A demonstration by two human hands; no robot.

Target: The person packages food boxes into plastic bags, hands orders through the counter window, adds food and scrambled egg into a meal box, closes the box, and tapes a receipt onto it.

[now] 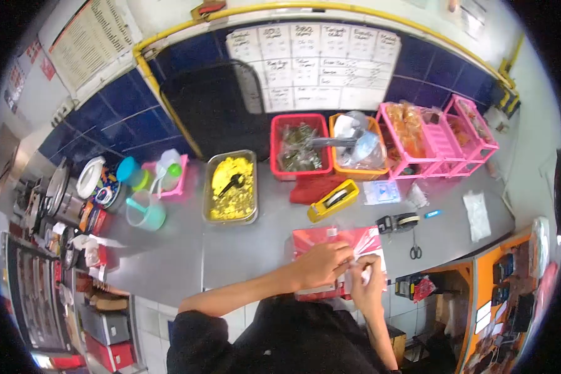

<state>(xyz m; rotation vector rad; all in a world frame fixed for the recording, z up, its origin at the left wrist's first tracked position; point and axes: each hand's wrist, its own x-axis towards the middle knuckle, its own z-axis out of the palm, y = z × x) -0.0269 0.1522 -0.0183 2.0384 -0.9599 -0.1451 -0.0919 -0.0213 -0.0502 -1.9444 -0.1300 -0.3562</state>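
Observation:
A red and white flat package [311,238] lies at the front edge of the metal counter, with a shiny film-like surface at its upper right. Over it, my left hand [323,265] has its fingers bent and closed, their tips meeting the other hand. My right hand [369,279] is closed in a pinch around something small and whitish, too blurred to name. Just beyond the package sit a yellow tape dispenser [333,201] and a black tape dispenser [397,223]. Black scissors [416,250] lie to the right.
A metal tray of yellow food [255,209] stands left of centre, with a green jug [146,212] farther left. Along the back are a red basket [273,146], an orange basket [361,171] and pink racks [442,140]. A plastic packet [477,216] lies at right.

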